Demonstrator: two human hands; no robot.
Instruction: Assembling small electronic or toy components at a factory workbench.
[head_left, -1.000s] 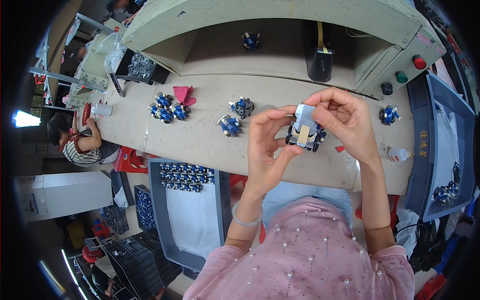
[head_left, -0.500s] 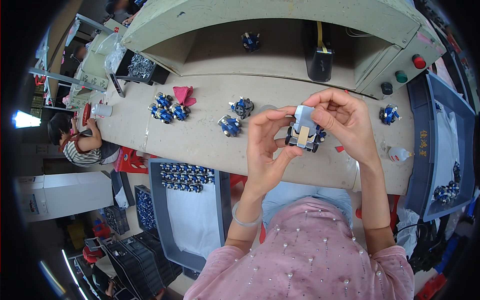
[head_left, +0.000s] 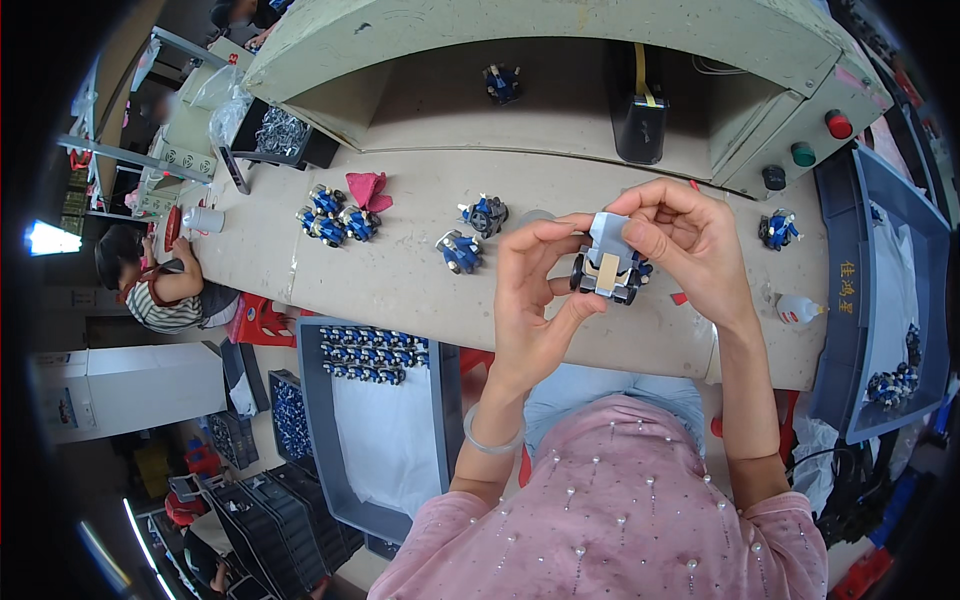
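Toy vehicle (head_left: 607, 270) of grey, blue and beige plastic with black wheels is held above the pale, smudged table (head_left: 395, 270) in the head view. Left hand (head_left: 535, 300) grips its side between thumb and fingers; right hand (head_left: 692, 245) pinches the smooth pale grey-blue plastic panel (head_left: 606, 232) at its top. Whether that panel is separate cannot be told. Good handling likely means bracing the body firmly, keeping thumb pressure even and square, and sparing the wheels.
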